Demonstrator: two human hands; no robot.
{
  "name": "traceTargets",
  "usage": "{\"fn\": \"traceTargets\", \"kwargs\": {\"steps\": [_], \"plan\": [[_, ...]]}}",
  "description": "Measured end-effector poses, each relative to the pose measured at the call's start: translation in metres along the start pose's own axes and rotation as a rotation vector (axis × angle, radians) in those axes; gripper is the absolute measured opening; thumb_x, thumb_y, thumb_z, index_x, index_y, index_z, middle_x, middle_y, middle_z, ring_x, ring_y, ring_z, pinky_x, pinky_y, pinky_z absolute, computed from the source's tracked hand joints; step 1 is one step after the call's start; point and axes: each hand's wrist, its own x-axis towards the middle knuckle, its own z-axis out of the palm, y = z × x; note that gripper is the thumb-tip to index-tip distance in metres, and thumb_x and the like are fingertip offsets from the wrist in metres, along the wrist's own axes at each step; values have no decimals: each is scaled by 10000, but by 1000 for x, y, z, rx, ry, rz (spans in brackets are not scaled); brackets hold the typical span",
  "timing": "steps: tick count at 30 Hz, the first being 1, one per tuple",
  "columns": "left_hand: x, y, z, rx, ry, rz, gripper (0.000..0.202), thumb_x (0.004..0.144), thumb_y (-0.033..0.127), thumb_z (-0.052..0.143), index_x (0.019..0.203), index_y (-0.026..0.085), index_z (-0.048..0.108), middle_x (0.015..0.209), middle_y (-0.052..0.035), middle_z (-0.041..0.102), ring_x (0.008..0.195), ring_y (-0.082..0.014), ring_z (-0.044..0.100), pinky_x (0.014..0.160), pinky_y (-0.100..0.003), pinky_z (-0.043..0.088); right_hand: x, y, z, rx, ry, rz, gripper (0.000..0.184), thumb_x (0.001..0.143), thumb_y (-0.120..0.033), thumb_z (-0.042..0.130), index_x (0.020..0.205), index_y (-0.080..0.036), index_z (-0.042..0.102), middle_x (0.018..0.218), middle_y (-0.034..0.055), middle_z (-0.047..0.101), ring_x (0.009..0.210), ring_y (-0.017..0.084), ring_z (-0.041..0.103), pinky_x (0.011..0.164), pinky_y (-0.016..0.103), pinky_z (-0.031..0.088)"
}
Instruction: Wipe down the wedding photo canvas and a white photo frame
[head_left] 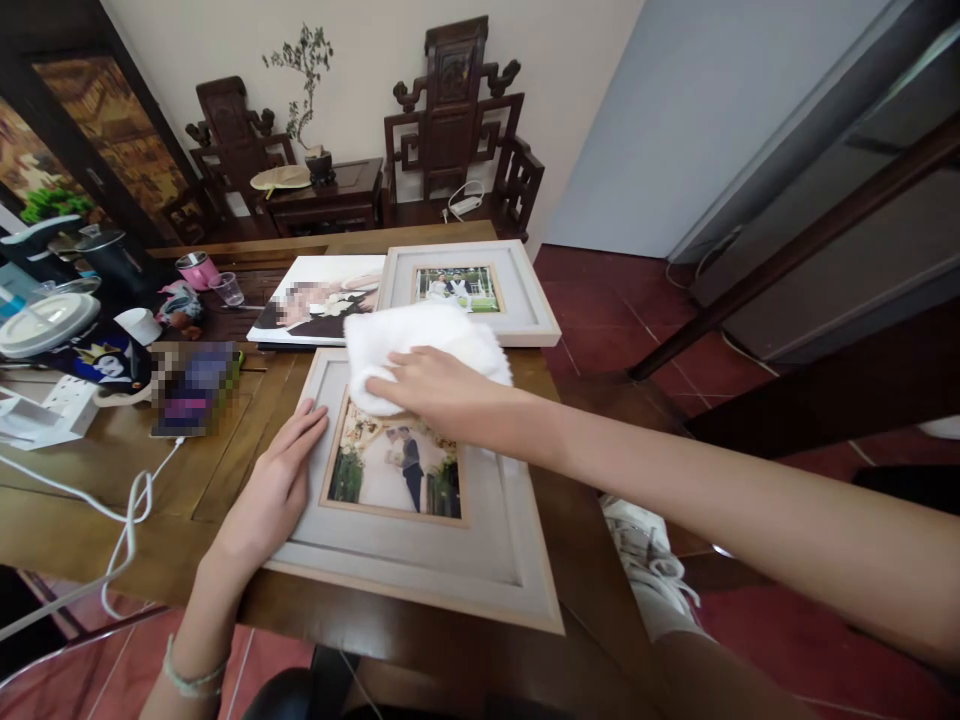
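Observation:
A picture frame (431, 555) with a pale wooden border and a wedding photo (401, 470) lies flat on the wooden table, nearest to me. Over its far part is a fluffy white cloth (427, 325). My right hand (439, 390) reaches in from the right, gripping the cloth and pressing it against the frame; the cloth hides the frame's upper part. My left hand (274, 485) rests along the frame's left edge, its fingers stretched out and touching the border. Where the left thumb lies is hidden.
Beyond the cloth, a second framed photo (517, 318) and a photo panel (341, 268) lie on the table (225, 490). At left are a phone (199, 385) on a white cable (131, 520), a dark lidded cup (105, 350) and a pink mug (196, 270). Carved chairs (454, 110) stand behind.

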Motion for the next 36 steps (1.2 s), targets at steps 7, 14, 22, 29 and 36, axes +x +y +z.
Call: {"fn": "traceTargets", "kwargs": {"steps": [7, 14, 22, 29, 36], "plan": [[0, 1, 2, 31, 29, -10, 468, 941, 152, 309, 1356, 81, 515, 1456, -150, 482, 1430, -234, 334, 1186, -466, 280, -69, 9, 1, -133, -56, 186, 415, 682, 66, 519, 1049, -117, 584, 873, 140, 671, 832, 263, 617, 754, 345, 403], [1, 2, 2, 38, 24, -18, 467, 943, 165, 315, 1363, 105, 511, 1472, -141, 466, 1427, -235, 339, 1184, -472, 282, -100, -79, 7, -86, 43, 169, 278, 698, -114, 609, 960, -193, 650, 755, 113, 721, 843, 318, 671, 814, 425, 454], [1, 0, 0, 23, 9, -4, 451, 963, 191, 321, 1363, 111, 514, 1471, -128, 470, 1435, -232, 325, 1190, -473, 273, -109, -84, -10, 99, 40, 134, 456, 592, -60, 620, 1026, -200, 640, 925, 94, 732, 801, 269, 669, 764, 370, 505], [1, 3, -2, -6, 30, -15, 438, 964, 197, 329, 1338, 101, 537, 1451, -135, 494, 1430, -235, 334, 1186, -474, 278, -64, 1, 11, -104, -33, 259, 523, 696, 66, 513, 1190, -95, 578, 1103, 189, 666, 1081, 309, 595, 937, 399, 423], [3, 2, 1, 16, 44, -27, 440, 959, 198, 330, 1338, 113, 537, 1451, -132, 495, 1422, -231, 349, 1182, -475, 282, -89, -68, 12, -53, -28, 225, 331, 740, -87, 605, 1056, -160, 671, 923, 173, 739, 981, 342, 670, 895, 468, 468]]}}
